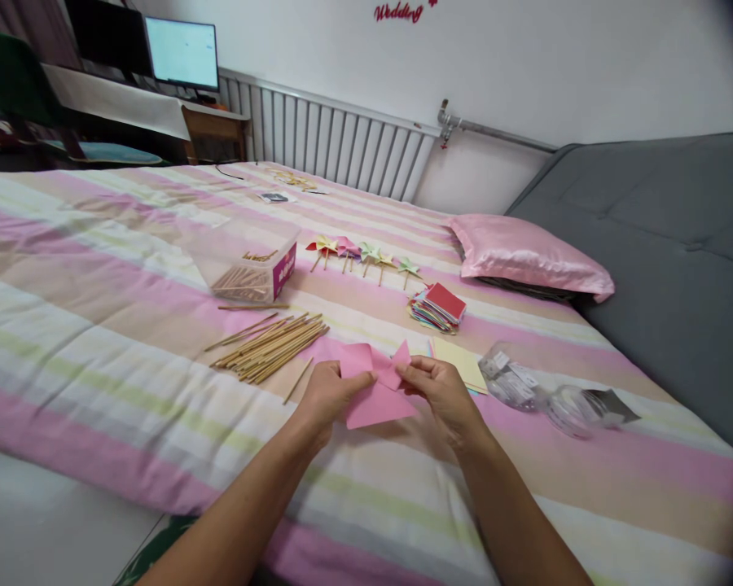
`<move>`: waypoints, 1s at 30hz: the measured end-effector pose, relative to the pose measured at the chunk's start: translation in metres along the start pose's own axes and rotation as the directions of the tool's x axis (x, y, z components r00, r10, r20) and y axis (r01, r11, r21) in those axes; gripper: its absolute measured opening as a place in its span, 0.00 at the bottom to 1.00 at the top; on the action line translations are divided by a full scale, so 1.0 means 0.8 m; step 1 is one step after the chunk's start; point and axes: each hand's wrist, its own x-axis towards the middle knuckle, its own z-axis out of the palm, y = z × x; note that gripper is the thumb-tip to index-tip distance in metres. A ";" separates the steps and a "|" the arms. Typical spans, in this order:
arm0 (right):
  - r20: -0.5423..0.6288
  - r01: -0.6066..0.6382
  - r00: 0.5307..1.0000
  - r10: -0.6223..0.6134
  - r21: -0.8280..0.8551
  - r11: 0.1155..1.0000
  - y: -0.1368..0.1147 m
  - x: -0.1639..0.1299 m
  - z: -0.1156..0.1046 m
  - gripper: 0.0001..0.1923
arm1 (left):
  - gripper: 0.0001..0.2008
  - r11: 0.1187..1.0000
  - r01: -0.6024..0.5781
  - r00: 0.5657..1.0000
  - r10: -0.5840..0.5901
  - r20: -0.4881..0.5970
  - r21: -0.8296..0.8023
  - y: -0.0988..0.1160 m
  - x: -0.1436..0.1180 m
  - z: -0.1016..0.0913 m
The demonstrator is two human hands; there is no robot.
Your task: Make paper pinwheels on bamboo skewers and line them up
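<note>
Bed with striped cover (98, 268) in pink, cream and pale green fills the near and middle ground. Pink satin pillow (525, 259) lies at the right, against a grey upholstered panel (665, 260) occupying the far right. White ribbed radiator (342, 142) runs along the far wall. White wall (525, 57) carries red lettering (400, 11) at the top. Metal pipe (494, 130) runs right of the radiator. Far left: lit monitor (182, 53) on a desk (116, 102), wooden chair (215, 134) beside it. Lighting even, diffuse.
</note>
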 end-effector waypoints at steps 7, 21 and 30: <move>-0.155 0.073 0.986 -0.068 0.029 0.997 0.003 0.002 0.001 0.13 | 0.16 1.000 -0.004 1.000 0.005 -0.023 0.026 -0.003 0.003 -0.002; 0.182 0.370 0.925 -0.334 -0.231 0.900 -0.019 -0.036 0.025 0.13 | 0.15 0.929 -0.052 0.991 0.002 -0.135 -0.367 0.002 0.014 -0.014; 0.209 0.407 0.912 -0.354 -0.345 0.846 0.012 -0.023 0.033 0.10 | 0.12 0.900 -0.004 0.996 -0.033 -0.078 -0.435 0.000 0.012 -0.010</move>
